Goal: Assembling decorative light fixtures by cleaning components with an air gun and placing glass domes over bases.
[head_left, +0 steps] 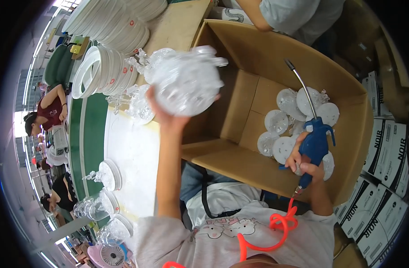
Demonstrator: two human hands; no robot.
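Note:
My left hand (171, 109) is raised beside the cardboard box, its fingers closed round a round, clear-and-white plastic piece (186, 85) that is blurred by motion. My right hand (305, 165) grips a blue air blow gun (314, 140) with a long bent metal nozzle pointing away over the box. From its handle a red coiled hose (285, 221) runs down across my shirt. Inside the open cardboard box (231, 163), under the blow gun, lie several clear round plastic pieces (276, 121).
Stacked white rings (113, 71) and more clear pieces (142, 105) stand on the bench (133, 147) at left. Further clear pieces (108, 174) rest near its edge by a green belt (90, 138). Printed cartons (385, 152) line the right. A person's arm (253, 11) shows beyond the box.

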